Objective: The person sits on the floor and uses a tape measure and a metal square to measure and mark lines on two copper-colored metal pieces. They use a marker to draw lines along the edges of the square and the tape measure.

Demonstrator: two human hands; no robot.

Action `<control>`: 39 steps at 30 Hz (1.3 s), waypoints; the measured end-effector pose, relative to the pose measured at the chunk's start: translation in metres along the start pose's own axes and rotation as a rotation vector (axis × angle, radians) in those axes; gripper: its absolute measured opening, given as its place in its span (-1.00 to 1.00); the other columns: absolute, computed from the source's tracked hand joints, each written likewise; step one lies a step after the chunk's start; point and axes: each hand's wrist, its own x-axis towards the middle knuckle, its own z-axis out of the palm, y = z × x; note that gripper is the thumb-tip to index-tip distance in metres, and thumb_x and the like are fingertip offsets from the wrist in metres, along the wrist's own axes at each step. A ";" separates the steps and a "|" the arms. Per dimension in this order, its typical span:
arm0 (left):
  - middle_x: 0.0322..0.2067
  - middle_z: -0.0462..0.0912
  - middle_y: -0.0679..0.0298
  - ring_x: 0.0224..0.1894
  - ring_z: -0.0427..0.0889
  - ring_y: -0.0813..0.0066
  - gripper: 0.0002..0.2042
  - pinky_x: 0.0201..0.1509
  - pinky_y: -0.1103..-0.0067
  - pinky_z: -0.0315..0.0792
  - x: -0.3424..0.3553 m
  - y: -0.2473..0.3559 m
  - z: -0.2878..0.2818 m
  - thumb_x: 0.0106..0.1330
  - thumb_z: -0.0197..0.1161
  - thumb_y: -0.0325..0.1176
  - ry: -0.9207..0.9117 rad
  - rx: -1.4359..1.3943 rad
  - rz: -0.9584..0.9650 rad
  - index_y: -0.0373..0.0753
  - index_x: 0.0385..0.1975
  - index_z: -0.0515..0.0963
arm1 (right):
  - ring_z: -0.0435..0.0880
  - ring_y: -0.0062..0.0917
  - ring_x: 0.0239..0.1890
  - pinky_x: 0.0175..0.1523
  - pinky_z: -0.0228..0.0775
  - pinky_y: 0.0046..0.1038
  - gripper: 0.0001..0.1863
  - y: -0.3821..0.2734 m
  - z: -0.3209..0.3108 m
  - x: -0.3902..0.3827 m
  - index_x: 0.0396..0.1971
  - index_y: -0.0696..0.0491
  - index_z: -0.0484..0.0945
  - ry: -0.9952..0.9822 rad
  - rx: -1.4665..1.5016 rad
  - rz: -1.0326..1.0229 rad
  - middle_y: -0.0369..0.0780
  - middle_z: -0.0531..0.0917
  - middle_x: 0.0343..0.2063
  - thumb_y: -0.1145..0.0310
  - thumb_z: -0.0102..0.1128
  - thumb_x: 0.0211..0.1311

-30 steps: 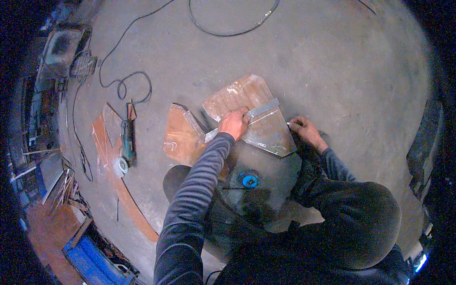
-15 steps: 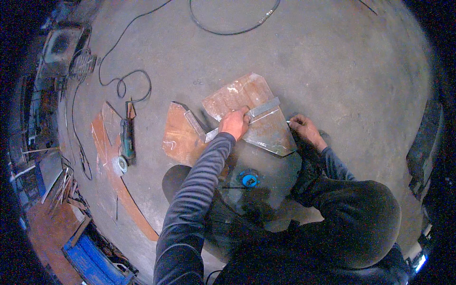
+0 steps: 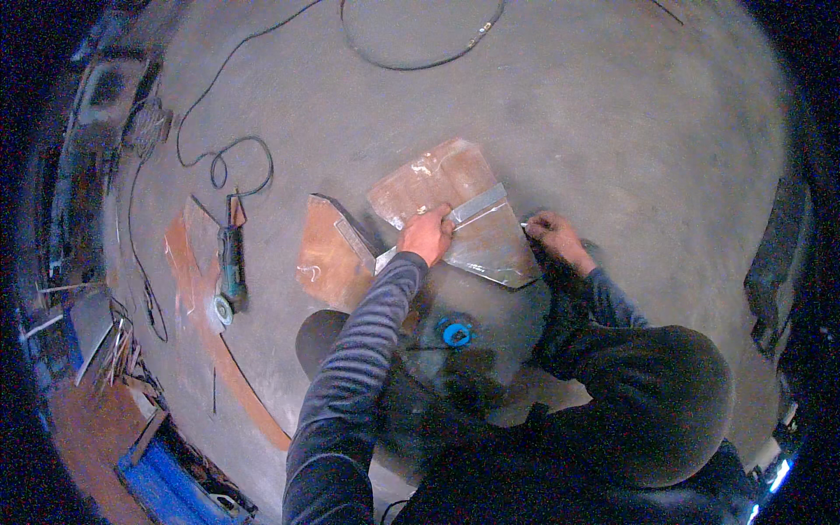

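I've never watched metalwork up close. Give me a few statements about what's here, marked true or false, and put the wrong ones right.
1. The left hand touches the metal strip on the plate. True.
2. The right hand holds the grinder. False: the right hand pinches a small whitish piece; the grinder lies on the floor, off to the left.
3. A cord lies in loops beyond the grinder. True.
4. The round thing on the floor is red. False: that round thing is blue.
5. The grinder's disc is at the end nearer the person. True.
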 end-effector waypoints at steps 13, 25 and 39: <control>-0.03 0.68 -0.11 0.07 0.63 -0.17 -0.66 0.19 0.14 0.47 -0.003 0.002 -0.007 0.38 0.18 -0.21 -0.099 0.001 -0.088 -0.12 0.11 0.56 | 0.63 -0.45 -0.12 0.01 0.49 -0.36 -0.76 -0.038 0.004 -0.012 -0.11 0.06 0.60 0.045 0.287 -0.115 -0.24 0.70 -0.19 0.23 0.21 0.40; -0.06 0.69 -0.11 0.04 0.63 -0.17 -0.68 0.16 0.12 0.47 -0.001 0.002 -0.009 0.38 0.17 -0.20 -0.103 0.017 -0.077 -0.13 0.07 0.57 | 0.57 -0.50 0.17 0.31 0.37 -0.36 -0.70 -0.068 0.001 -0.011 0.07 0.10 0.57 -0.086 0.035 -0.308 -0.28 0.59 0.24 0.32 0.15 0.43; -0.09 0.69 -0.13 0.02 0.64 -0.19 -0.67 0.15 0.12 0.48 0.002 0.003 -0.005 0.38 0.16 -0.20 -0.090 0.037 -0.077 -0.18 0.06 0.56 | 0.58 -0.50 0.12 0.29 0.37 -0.39 -0.67 -0.065 0.000 -0.011 0.07 0.13 0.56 -0.067 0.029 -0.330 -0.25 0.65 0.14 0.31 0.16 0.40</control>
